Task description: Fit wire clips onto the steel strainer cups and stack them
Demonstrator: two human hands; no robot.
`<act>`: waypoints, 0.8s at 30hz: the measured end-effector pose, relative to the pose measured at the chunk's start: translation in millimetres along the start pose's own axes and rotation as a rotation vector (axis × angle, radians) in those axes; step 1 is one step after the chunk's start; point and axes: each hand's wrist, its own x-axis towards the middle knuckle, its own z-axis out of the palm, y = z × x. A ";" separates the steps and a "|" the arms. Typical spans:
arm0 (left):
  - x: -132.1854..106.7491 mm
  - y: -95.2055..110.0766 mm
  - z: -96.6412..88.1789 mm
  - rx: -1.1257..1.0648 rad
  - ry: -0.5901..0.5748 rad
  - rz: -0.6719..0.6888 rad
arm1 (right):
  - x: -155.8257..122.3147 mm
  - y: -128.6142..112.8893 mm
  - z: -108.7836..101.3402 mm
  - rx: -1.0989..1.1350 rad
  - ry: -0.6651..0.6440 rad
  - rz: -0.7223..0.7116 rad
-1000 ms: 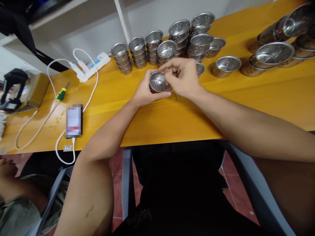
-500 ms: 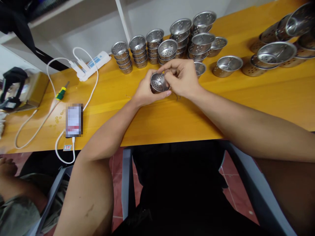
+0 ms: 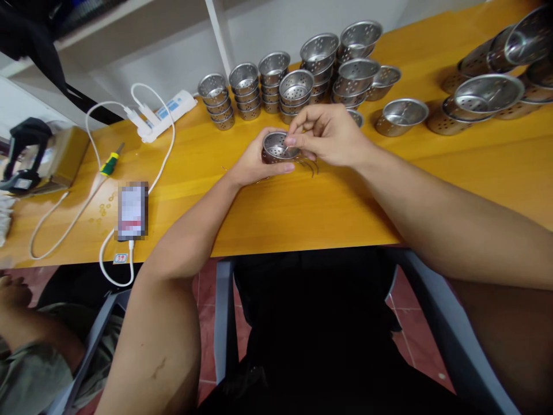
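My left hand (image 3: 253, 164) is wrapped round a small perforated steel cup (image 3: 275, 147) that rests low over the yellow table (image 3: 302, 202). My right hand (image 3: 330, 135) is beside it with thumb and forefinger pinched at the cup's rim on a thin wire piece (image 3: 286, 148) that dips into the cup. A few bent wire handles (image 3: 309, 165) lie on the table just under my right hand. Stacks of the same cups (image 3: 298, 80) stand right behind both hands.
Larger steel strainer bowls (image 3: 488, 92) are piled at the far right. At the left lie a phone (image 3: 132, 211) on a white cable, a screwdriver (image 3: 110, 162) and a power strip (image 3: 162, 112). Another person's hand (image 3: 12, 291) shows at the lower left.
The cup has come down from a tilted hold to sit nearly level on the table. My right hand shifted from covering the cup to pinching at its rim.
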 end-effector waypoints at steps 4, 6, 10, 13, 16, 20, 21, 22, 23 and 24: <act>-0.1 -8.4 4.4 0.048 0.042 0.018 | 3.6 9.1 3.9 -0.003 0.047 0.000; -0.2 -9.7 4.5 0.061 0.047 0.009 | 3.5 12.2 4.6 -0.007 0.055 0.018; 0.3 -7.9 2.1 0.079 0.047 -0.001 | 1.8 16.0 2.8 -0.006 0.031 0.047; 1.5 -7.0 1.0 0.084 0.035 -0.011 | 0.6 17.2 1.4 0.006 0.030 0.060; 2.4 -7.9 1.1 0.060 0.020 -0.020 | 0.1 16.5 2.5 0.019 0.041 0.058; 1.9 -6.6 2.3 0.032 0.033 -0.037 | 0.5 13.0 5.6 -0.014 0.063 0.057; 1.7 -5.3 2.7 0.026 0.038 -0.041 | 0.7 12.5 6.1 -0.022 0.061 0.056; 1.4 -3.6 3.1 0.021 0.043 -0.045 | 0.9 12.3 6.2 -0.028 0.058 0.053; 1.3 -1.8 3.4 0.016 0.048 -0.050 | 1.1 12.4 6.2 -0.030 0.052 0.049; 1.2 0.0 3.8 0.013 0.053 -0.055 | 1.2 12.9 6.0 -0.033 0.048 0.045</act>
